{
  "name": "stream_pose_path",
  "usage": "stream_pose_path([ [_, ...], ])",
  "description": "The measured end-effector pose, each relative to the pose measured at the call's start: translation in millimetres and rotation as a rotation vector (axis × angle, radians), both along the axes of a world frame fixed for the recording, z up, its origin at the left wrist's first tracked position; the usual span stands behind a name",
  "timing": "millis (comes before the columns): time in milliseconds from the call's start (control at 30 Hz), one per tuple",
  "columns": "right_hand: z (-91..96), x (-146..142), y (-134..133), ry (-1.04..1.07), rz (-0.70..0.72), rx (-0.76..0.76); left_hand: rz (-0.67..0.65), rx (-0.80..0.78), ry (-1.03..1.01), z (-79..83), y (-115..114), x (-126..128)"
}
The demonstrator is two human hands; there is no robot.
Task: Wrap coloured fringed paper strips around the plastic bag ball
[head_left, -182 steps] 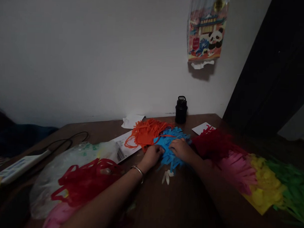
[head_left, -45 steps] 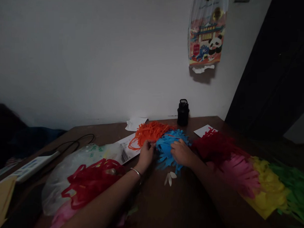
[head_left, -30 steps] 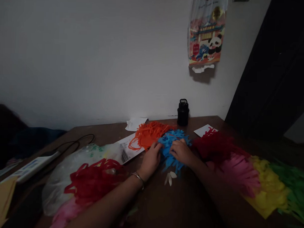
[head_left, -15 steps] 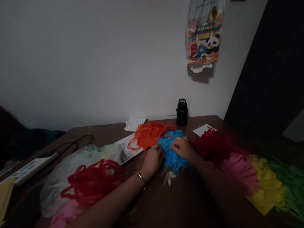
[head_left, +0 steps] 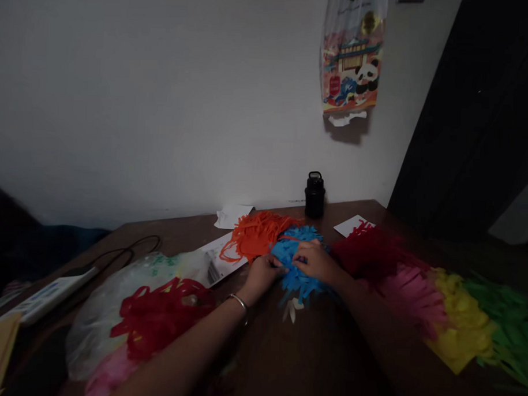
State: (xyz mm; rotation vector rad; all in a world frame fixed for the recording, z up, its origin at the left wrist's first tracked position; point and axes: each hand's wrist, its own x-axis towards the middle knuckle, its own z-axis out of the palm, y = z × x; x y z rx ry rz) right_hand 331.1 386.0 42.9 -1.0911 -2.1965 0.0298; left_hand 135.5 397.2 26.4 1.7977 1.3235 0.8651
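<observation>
Bending in from seven o'clock, the left hand (head_left: pixel 263 274) now has its fingertips at the near left edge of the blue fringed bundle (head_left: pixel 298 280); a second and a half ago it was higher, beside the orange fringed bundle (head_left: pixel 254 241), apart from the blue. The right hand (head_left: pixel 317 262) has kept almost the same place over the blue strips, at two o'clock of the left. Both hands are curled, thumb and fingers brought close together against the blue; the picture is too dim to tell whether either has a strip pinched. The blue fringed bundle lies on the brown table (head_left: pixel 180 225) between them, bright and shaggy, its narrow strips splaying outward and trailing towards six o'clock, with an orange strip across its top. The orange fringed bundle touches it at ten o'clock. Of print, a packaging bag (head_left: pixel 350 68) on the wall, near one o'clock, shows a panda, a tiered-roof building, a red label and a round gold seal, its lettering too blurred to read. A white sheet (head_left: pixel 227 267) at nine o'clock carries barcode-like stripes, and a clear plastic bag (head_left: pixel 95 325) beyond it bears illegible green marks.
</observation>
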Motion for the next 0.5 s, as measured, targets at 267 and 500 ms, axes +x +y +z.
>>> stream_pose_path([
  [267, 11.0, 1, -12, -0.090, 0.019, 0.113, 0.027, -0.012, -0.092, 5.5, -5, -3],
  [500, 6.1, -14, -16, -0.285, 0.033, 0.134, 0.081, 0.126, -0.179, 11.6, -13, 5],
])
